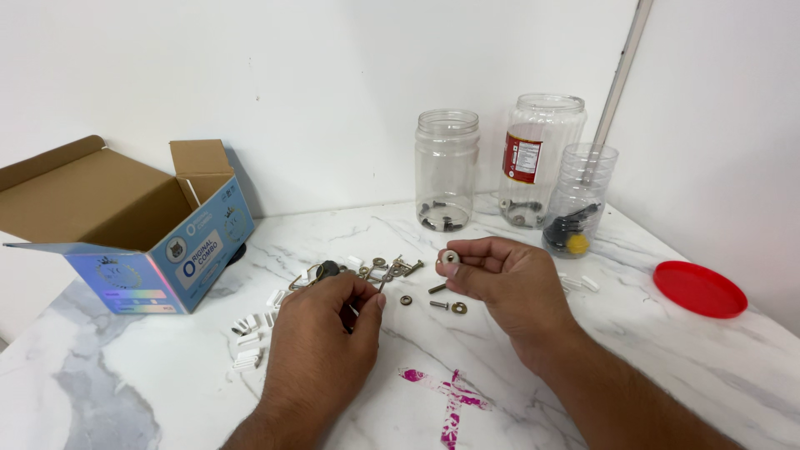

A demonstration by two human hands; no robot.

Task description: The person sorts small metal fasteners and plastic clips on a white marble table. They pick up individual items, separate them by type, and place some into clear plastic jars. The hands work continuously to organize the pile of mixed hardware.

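Note:
My right hand (505, 279) pinches a round metal washer (450, 257) between thumb and forefinger, held just above the white marble table (667, 367). My left hand (321, 333) rests knuckles-up on the table with its fingertips closed over small hardware; what it grips is hidden. Between the hands lie loose bolts, nuts and washers (392, 268), a small bolt (439, 305) and a washer (459, 308). White plastic clips (247, 340) lie left of my left hand.
An open cardboard box (125, 225) stands at the left. Three clear plastic jars stand at the back: one (447, 169), a labelled one (540, 158) and a smaller one (582, 200), each holding some hardware. A red lid (698, 288) lies at right. Pink marks (450, 392) stain the table.

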